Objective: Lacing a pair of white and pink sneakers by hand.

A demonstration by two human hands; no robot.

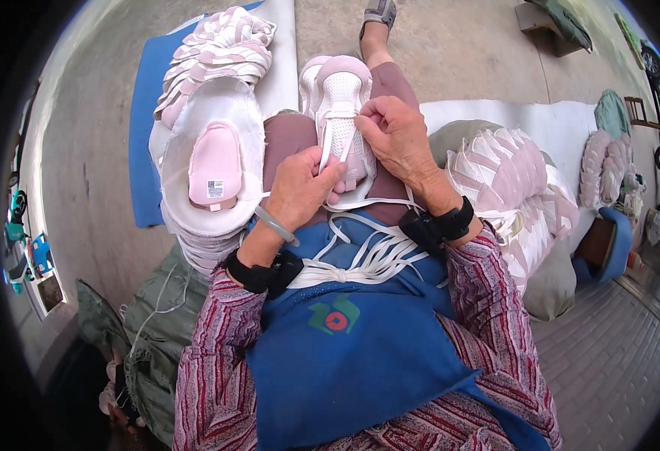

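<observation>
A pink-and-white mesh shoe upper (343, 79) lies across my lap, its toe pointing away, with a second upper (309, 81) partly hidden behind its left side. A white shoelace (327, 141) crosses the upper's throat and hangs down in loose strands. My left hand (300, 186) is closed at the near end of the upper, a strand of lace between thumb and fingers. At the upper's right edge, my right hand (399, 139) pinches the lace where it comes out by the eyelets. A knotted bundle of white laces (345, 275) rests on my blue apron (345, 361).
To the left stand nested uppers (217, 86) and a white shell-shaped stack holding a pink insole (216, 161). More uppers (499, 173) are piled at the right on a grey-green sack (559, 282). A blue-edged container (604, 244) and a cardboard box (544, 28) are farther right.
</observation>
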